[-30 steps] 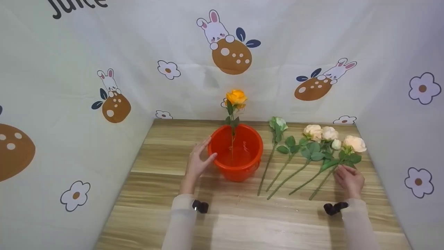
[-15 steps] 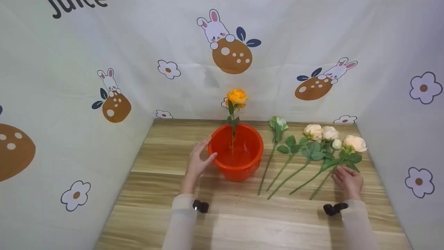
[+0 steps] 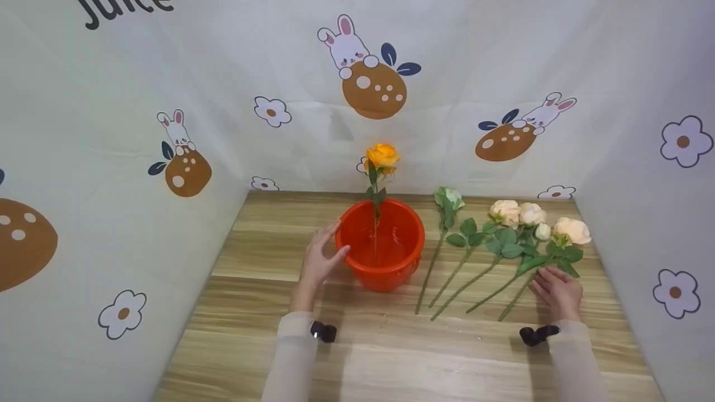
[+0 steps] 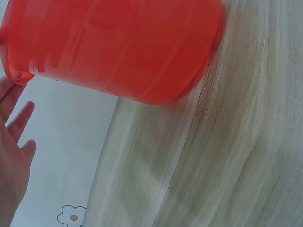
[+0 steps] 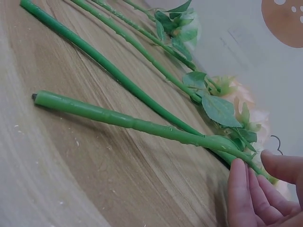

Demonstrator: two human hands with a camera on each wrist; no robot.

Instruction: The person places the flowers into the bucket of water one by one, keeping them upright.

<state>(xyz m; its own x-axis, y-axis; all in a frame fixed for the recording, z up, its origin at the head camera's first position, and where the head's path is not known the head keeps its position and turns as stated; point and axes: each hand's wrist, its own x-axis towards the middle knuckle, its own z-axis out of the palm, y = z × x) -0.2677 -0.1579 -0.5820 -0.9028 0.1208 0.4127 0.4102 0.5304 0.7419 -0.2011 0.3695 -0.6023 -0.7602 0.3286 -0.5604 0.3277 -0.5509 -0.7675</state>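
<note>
In the head view, an orange bucket (image 3: 381,279) stands on the table with one yellow rose (image 3: 383,156) upright in it. My left hand (image 3: 319,262) rests at the bucket's left rim, thumb and fingers spread; in the left wrist view its fingertips (image 4: 12,92) touch the rim. My right hand (image 3: 560,290) is at the stem of the rightmost peach rose (image 3: 571,230). In the right wrist view that rose's stem (image 5: 128,121) runs between thumb and fingers, which show a gap and do not visibly pinch it.
Left of that rose lie several other stems, with peach roses (image 3: 505,213) and a pale green rose (image 3: 449,198) at their far ends. The wooden table (image 3: 402,357) meets a printed cloth backdrop (image 3: 313,151) behind and at both sides.
My right hand has shifted slightly left along the rightmost rose's stem, while the rose has stayed in place. The left hand and the bucket have not visibly moved.
</note>
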